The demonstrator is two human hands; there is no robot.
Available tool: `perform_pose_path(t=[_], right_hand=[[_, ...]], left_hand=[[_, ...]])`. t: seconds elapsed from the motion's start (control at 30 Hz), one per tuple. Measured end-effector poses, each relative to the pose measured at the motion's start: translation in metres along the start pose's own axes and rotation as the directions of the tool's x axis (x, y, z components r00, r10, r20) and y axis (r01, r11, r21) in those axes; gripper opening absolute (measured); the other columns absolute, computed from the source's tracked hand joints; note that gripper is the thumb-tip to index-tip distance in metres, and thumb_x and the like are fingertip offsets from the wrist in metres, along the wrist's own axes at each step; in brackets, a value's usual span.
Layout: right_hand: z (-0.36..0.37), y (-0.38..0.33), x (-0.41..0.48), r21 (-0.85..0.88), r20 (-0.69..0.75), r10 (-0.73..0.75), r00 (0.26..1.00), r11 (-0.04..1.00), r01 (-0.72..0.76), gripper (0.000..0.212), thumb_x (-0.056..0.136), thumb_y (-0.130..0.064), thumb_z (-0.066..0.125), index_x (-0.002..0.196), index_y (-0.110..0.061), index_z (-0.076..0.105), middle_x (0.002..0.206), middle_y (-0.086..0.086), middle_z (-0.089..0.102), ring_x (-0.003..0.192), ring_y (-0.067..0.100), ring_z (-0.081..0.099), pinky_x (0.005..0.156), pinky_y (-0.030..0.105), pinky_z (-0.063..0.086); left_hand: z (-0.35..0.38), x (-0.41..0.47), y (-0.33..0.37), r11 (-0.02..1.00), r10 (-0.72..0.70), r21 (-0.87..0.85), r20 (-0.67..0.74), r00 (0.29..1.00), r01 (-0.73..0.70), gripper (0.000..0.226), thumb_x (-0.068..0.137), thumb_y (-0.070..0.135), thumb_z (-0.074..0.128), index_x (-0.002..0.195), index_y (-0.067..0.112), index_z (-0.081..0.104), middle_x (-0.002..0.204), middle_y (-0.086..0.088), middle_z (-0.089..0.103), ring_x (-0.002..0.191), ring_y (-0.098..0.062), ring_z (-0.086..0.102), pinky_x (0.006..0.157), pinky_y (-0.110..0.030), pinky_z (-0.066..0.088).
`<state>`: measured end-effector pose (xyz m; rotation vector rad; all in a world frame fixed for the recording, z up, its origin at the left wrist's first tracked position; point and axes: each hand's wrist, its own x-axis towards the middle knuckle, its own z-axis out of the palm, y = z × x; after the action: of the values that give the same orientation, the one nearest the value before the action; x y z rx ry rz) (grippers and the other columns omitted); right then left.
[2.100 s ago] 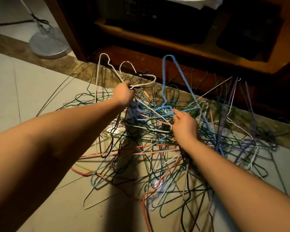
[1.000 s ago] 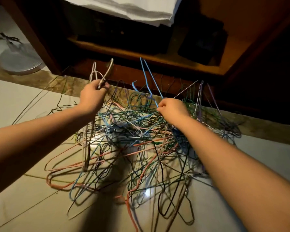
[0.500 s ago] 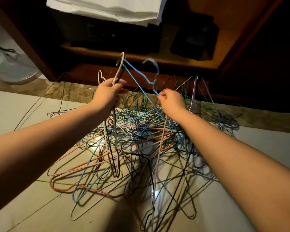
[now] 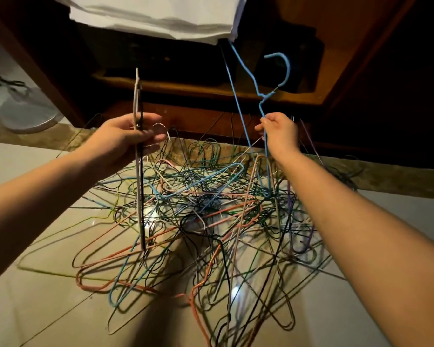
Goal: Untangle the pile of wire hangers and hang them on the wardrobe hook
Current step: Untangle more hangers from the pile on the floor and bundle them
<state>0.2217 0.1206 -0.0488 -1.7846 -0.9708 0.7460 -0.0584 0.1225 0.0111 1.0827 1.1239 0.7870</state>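
On the pale tiled floor (image 4: 35, 309), before an open dark-wood wardrobe (image 4: 361, 58): tangled pile of thin wire hangers (image 4: 211, 221), coated in orange, pink, green, blue, black, purple and white, spread between both forearms. Left hand (image 4: 125, 139) raised above the pile's left side, fingers and thumb curled round two hangers seen edge-on, one white and one black (image 4: 141, 196); they stand near upright, tops above the fist, lower ends hanging down against the heap. Whether they are clear of the other wires cannot be told. A small white hook (image 4: 161, 126) curves out just beside the left fingertips. Right hand (image 4: 280, 135) raised at the pile's far right, thumb and fingers pinching the shoulder of a light-blue wire hanger (image 4: 267, 95) just below its twisted neck; hook points up and left, one long side rises towards the wardrobe interior, the lower corner reaches down into the tangle. Surroundings: a low wooden shelf (image 4: 211, 90) inside the wardrobe, with a dark boxy object (image 4: 298, 66) on it, detail lost in shadow; a folded white cloth (image 4: 161, 18) overhanging from above, directly behind the blue hanger's top. A mottled stone sill (image 4: 398, 181) runs along the wardrobe foot, with some hangers lying across it. Far left, the round white base of a stand (image 4: 25, 118) on the floor, well apart from the pile.
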Motion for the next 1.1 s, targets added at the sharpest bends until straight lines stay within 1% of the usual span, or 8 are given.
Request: perform_pose_path(t=[0.13,0.23,0.37,0.57,0.67,0.77,0.9,1.1], right_hand=[[-0.006,0.001,0.002,-0.041,-0.026,-0.049,0.998,0.998,0.048,0.023,0.094,-0.018,0.050,0.076,-0.032,0.051,0.070,-0.011,0.062,0.083,0.017,0.063,0.080,0.040,0.051],[-0.013,-0.005,-0.001,-0.006,-0.091,-0.105,0.990,0.994,0.105,0.023,0.094,-0.014,0.048,0.076,-0.026,0.053,0.067,-0.008,0.058,0.063,0.010,0.057,0.071,0.035,0.049],[-0.023,-0.019,-0.004,-0.041,-0.163,-0.211,0.964,0.977,0.207,0.014,0.095,-0.014,0.045,0.086,-0.018,0.055,0.067,-0.010,0.054,0.059,0.007,0.050,0.065,0.035,0.046],[-0.015,-0.016,-0.034,-0.172,0.011,-0.164,0.986,0.971,0.164,0.011,0.094,-0.019,0.050,0.087,-0.019,0.059,0.070,-0.008,0.056,0.062,0.008,0.049,0.054,0.021,0.039],[-0.004,-0.006,-0.062,-0.064,0.017,-0.102,0.995,0.993,0.103,0.021,0.091,-0.018,0.055,0.071,-0.026,0.051,0.061,-0.007,0.048,0.056,0.014,0.043,0.057,0.031,0.035],[0.012,-0.002,-0.092,0.081,0.104,-0.045,0.994,0.996,0.037,0.020,0.092,-0.016,0.054,0.075,-0.027,0.052,0.064,-0.007,0.048,0.059,0.017,0.045,0.058,0.038,0.039],[0.036,-0.002,-0.123,0.134,0.128,0.002,0.992,0.991,-0.019,0.016,0.091,-0.015,0.056,0.079,-0.025,0.053,0.069,-0.010,0.051,0.064,0.010,0.046,0.066,0.034,0.043],[0.043,0.001,-0.138,0.137,0.178,-0.036,0.983,0.990,0.011,0.011,0.091,-0.013,0.056,0.083,-0.020,0.054,0.074,-0.007,0.054,0.071,0.011,0.050,0.067,0.029,0.040]], left_hand=[[0.010,0.004,0.003,0.998,0.009,0.059,0.050,0.999,-0.012,0.044,0.088,-0.017,0.035,0.098,0.015,0.062,0.092,0.002,0.071,0.092,-0.009,0.068,0.084,-0.029,0.053],[0.017,0.006,0.002,0.998,0.011,0.066,0.073,0.997,-0.015,0.043,0.088,-0.018,0.033,0.096,0.014,0.061,0.083,0.004,0.073,0.086,-0.006,0.069,0.080,-0.027,0.055],[0.023,0.008,0.002,0.997,0.026,0.072,0.095,0.995,-0.033,0.043,0.089,-0.017,0.035,0.095,0.016,0.062,0.089,0.001,0.072,0.086,-0.008,0.069,0.071,-0.026,0.058],[0.041,0.001,-0.007,0.997,0.029,0.067,0.103,0.994,-0.036,0.033,0.090,-0.011,0.042,0.089,0.014,0.062,0.089,-0.001,0.071,0.085,-0.011,0.069,0.073,-0.031,0.058],[0.056,-0.005,-0.018,1.000,0.009,-0.019,0.101,0.995,-0.007,0.032,0.090,-0.011,0.041,0.093,0.014,0.061,0.088,-0.003,0.070,0.081,-0.012,0.069,0.076,-0.030,0.057],[0.071,-0.011,-0.023,0.993,-0.010,-0.120,0.086,0.996,0.020,0.035,0.091,-0.011,0.040,0.104,0.015,0.059,0.099,-0.008,0.066,0.082,-0.013,0.067,0.081,-0.030,0.053],[0.086,-0.017,-0.028,0.983,0.009,-0.186,0.068,0.998,0.003,0.043,0.092,-0.008,0.042,0.124,0.019,0.052,0.096,-0.005,0.066,0.081,-0.012,0.066,0.081,-0.027,0.053],[0.085,-0.021,-0.034,0.988,-0.018,-0.153,0.082,0.997,0.030,0.039,0.091,-0.005,0.045,0.118,0.023,0.054,0.103,-0.011,0.061,0.091,-0.019,0.061,0.074,-0.026,0.054]])
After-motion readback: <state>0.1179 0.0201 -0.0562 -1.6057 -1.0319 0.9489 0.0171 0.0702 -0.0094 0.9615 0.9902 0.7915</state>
